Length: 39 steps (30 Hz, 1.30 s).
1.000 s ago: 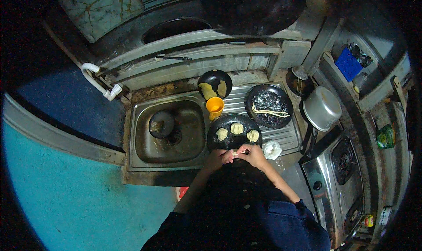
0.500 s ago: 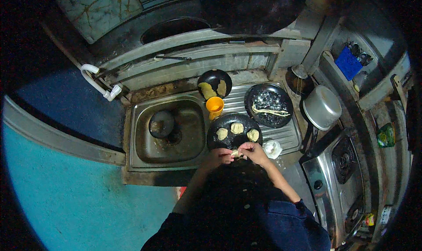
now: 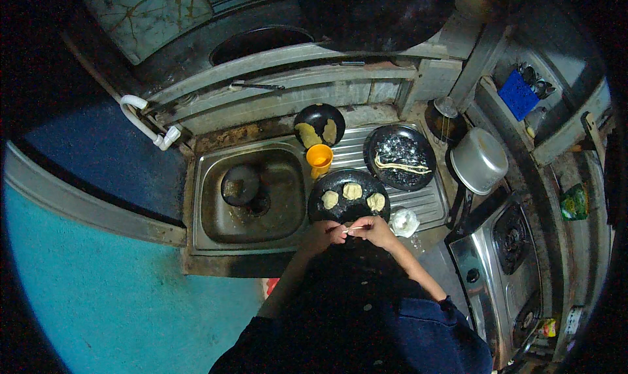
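Low over the near edge of a black round plate (image 3: 340, 215), both hands meet at a small pale strip of dough (image 3: 355, 229). My left hand (image 3: 325, 235) pinches one end with its fingertips. My right hand (image 3: 373, 231) pinches the other side between thumb and fingers. Three pale dough lumps (image 3: 352, 191) rest apart on the plate beyond the hands. Behind it to the right, a second black plate (image 3: 392, 139), dusted with white powder, carries long thin dough strips (image 3: 403, 168). A small white container of powder (image 3: 405, 223) stands right of the near plate.
An orange cup (image 3: 320, 159) and a black bowl (image 3: 320, 113) stand behind the plates. On the left is a steel sink (image 3: 281, 227) with a dark pan (image 3: 240, 185) inside. To the right are an upturned silver pot (image 3: 481, 160) and a gas stove (image 3: 474, 269).
My hands have drawn the dough piece into a thinner strip between my fingertips. My right hand has turned slightly and moved a little nearer to me.
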Available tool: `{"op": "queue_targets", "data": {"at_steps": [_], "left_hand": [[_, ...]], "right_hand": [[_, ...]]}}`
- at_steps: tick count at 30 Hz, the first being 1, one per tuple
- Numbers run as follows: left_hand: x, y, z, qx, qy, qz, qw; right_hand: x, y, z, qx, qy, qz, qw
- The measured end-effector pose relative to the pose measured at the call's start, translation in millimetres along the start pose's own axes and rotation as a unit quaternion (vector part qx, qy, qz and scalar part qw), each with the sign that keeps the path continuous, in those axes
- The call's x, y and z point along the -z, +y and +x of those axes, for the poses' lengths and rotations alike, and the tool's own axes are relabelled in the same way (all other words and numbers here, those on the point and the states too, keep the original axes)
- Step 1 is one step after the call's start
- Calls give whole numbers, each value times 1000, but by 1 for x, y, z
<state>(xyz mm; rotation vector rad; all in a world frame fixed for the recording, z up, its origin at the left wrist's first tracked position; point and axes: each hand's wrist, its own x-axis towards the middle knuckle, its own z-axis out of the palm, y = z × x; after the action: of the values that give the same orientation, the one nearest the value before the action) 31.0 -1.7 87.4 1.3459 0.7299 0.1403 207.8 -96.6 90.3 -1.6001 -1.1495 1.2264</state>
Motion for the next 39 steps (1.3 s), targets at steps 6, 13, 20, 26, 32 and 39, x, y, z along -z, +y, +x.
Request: {"op": "queue_targets", "data": {"at_steps": [6, 13, 20, 26, 32, 39], "left_hand": [[3, -20, 12, 3, -5, -76, 997], [5, -22, 4, -103, 26, -6, 994], [-3, -11, 3, -234, 72, 244, 938], [-5, -21, 9, -253, 114, 211, 937], [-6, -1, 0, -209, 113, 254, 938], [-9, 17, -5, -77, 113, 199, 970]], "right_hand": [[-2, -1, 1, 45, 11, 7, 999], [1, 5, 2, -3, -26, 88, 996], [1, -6, -1, -100, -25, 80, 991], [1, -5, -1, -118, -95, 121, 981], [-2, 6, 1, -47, -35, 119, 991], [-2, 14, 4, 24, 14, 42, 999]]}}
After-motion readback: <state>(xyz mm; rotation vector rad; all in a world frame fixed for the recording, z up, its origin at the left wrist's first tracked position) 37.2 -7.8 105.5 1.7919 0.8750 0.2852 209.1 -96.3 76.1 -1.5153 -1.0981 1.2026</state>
